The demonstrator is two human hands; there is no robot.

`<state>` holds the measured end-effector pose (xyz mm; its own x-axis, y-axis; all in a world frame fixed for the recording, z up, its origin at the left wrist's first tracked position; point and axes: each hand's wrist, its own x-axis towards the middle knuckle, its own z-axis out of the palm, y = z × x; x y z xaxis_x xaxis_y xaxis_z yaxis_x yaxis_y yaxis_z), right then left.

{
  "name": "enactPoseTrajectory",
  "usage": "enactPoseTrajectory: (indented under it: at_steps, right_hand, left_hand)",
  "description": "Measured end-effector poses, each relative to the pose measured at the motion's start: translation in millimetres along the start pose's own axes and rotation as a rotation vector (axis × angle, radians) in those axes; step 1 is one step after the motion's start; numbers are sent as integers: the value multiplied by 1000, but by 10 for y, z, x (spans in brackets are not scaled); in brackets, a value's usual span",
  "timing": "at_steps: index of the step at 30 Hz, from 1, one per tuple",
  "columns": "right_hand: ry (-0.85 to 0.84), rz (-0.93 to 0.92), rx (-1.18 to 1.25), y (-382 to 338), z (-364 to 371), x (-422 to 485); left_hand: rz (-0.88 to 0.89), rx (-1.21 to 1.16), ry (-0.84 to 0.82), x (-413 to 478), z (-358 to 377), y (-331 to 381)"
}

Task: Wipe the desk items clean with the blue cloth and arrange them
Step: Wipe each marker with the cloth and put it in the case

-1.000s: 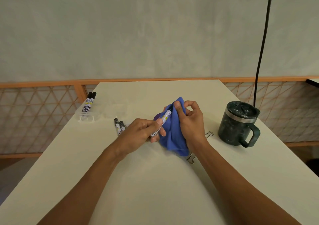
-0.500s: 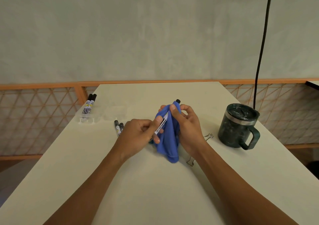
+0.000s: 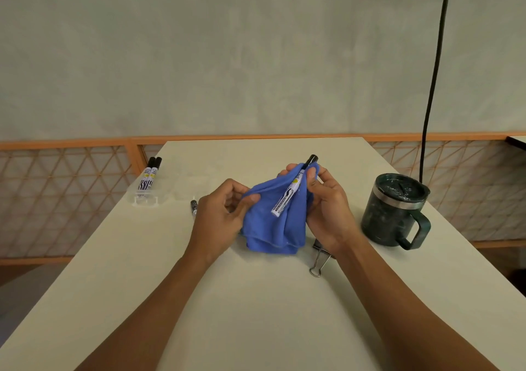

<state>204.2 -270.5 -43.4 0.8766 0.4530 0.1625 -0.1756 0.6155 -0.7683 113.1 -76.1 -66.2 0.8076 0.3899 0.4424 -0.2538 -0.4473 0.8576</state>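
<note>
Blue cloth (image 3: 267, 225) drapes between the hands over the bench (image 3: 256, 313). Right hand (image 3: 327, 208) pinches cloth and marker (image 3: 290, 197); left hand (image 3: 219, 217) grips its edge.

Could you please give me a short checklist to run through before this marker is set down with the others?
1. Grip of the right hand on the marker, near its cap: ok.
2. The left hand pinches only the blue cloth, clear of the marker: ok.
3. Marker wiped all over: cannot tell.
4. Room in the clear holder beside the two stored markers: cannot tell.
5. All markers put away: not ok, a loose marker lies behind the left hand.
</note>
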Motion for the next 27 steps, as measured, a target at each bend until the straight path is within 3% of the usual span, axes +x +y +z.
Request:
enactPoseTrajectory:
  at_steps: [4,14,22,27]
  right_hand:
    - [38,-15,40,6,-61,57]
    - [38,-56,-69,54,27,12]
    - [-152,-56,-528,100,157,-107]
    - [-240,-58,-689,162,164,-95]
  left_hand:
    - [-34,-9,90,9,19,26]
    - [105,94,-134,-5,-117,-35]
    - [11,-48,60,37,-216,168]
    - [-28,-34,81,44,-225,214]
